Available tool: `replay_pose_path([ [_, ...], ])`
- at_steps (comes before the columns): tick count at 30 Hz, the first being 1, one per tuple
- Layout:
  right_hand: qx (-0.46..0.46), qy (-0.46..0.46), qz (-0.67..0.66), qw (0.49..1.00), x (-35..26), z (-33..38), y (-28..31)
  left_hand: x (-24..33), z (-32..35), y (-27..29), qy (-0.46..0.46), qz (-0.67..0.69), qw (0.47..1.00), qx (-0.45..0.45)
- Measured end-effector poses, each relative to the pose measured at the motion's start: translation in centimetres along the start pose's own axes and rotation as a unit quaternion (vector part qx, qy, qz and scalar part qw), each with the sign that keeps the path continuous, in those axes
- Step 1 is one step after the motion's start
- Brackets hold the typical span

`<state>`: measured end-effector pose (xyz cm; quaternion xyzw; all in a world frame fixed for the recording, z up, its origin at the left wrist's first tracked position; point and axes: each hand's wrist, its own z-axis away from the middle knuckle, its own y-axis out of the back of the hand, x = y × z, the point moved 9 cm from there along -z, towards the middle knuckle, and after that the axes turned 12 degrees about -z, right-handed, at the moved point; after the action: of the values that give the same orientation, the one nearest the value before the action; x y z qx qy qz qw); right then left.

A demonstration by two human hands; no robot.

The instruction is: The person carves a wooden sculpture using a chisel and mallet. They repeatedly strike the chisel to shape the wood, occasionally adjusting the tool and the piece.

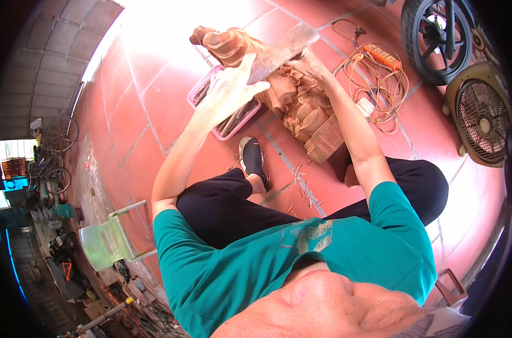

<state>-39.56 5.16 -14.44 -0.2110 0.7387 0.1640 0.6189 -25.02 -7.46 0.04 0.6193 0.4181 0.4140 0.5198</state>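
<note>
**Head view: carving well roughed, detail work left**

Head cam, looking down at my seated lap. Wood carving [301, 107] stands on the red tile floor [154, 96] at 12 o'clock, leaning toward my knees. Left hand [227, 90] sits at 11 o'clock, fingers curled round the near end of a flat broad blade [281, 50] — firm grip, closed on it. Right hand [312, 67] at 12–1 o'clock rests on the carving under the blade's far part; can't tell how tight those fingers close, partly hidden.

Progress, my read: lower block shows stepped, scalloped cuts; upper part rounded, smoother. Chips [301, 186] lie on the floor near my foot, so plenty of stock is off. Surfaces look rough, no fine finish — shaping approx midway.

Pink tray of tools [233, 121] at 11 o'clock, touching the carving's left side. Orange cable coil [380, 84] at 1 o'clock, fan [481, 121] at 2–3.
</note>
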Motion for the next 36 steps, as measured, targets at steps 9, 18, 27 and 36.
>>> replay_pose_path([
  [9, -0.019, -0.028, -0.014, 0.999, 1.3, -0.7, 0.3, -0.4, -1.0, -1.4, 0.089, -0.024, 0.988, -0.120],
  [18, 0.020, 0.000, -0.011, 1.000, -0.1, -0.9, 2.8, -2.4, 0.3, 0.7, 0.157, 0.164, 0.973, -0.041],
  [27, -0.042, 0.001, -0.007, 0.999, -1.4, -0.2, 1.3, -2.4, 1.0, 0.8, 0.134, 0.156, 0.978, -0.038],
  [36, -0.047, -0.014, -0.028, 0.998, -0.3, -0.3, 0.8, -0.9, 0.7, 2.5, 0.067, 0.127, 0.989, 0.035],
])
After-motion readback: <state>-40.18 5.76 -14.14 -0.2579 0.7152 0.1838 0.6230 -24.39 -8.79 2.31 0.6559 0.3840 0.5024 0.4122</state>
